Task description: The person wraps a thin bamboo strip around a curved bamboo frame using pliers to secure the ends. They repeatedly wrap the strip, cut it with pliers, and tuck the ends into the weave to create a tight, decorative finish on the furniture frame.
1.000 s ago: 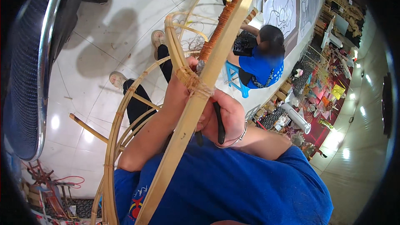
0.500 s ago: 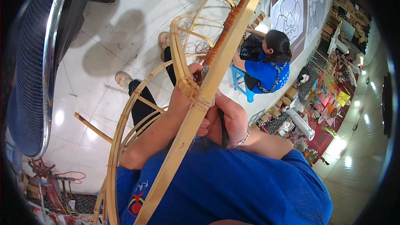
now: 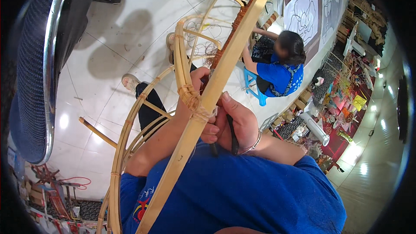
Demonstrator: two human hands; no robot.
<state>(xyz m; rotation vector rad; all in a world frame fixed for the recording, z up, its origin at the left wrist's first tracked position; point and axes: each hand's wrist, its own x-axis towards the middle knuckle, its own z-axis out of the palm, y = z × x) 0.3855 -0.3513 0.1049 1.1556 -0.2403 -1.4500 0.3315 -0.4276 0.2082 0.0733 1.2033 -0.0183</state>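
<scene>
You are working at a bamboo frame (image 3: 185,147), which is running from the upper middle of the picture down to the lower left, in front of your blue shirt (image 3: 242,186); your left hand (image 3: 199,78) is reaching up behind the frame near the centre, its fingers mostly hiding behind the bamboo, so you are leaving me unable to tell how tightly they are closing or on what; your right hand (image 3: 242,125), just right of centre, is curling its fingers around a black-handled tool (image 3: 234,138), whose working end is staying out of sight.

As for progress, the tied joint (image 3: 189,96) beside your hands is looking finished, its pale binding wrapping the curved strips and the straight one together; brown winding (image 3: 219,55) is covering the upper stretch, ending near your left hand, so that part is seeming done; below the joint the straight strip is showing bare wood, though whether it is needing any winding I cannot tell; loose strands (image 3: 203,43) are hanging behind the upper part, apparently untrimmed; the spot between your hands is seeming unfinished.
</scene>
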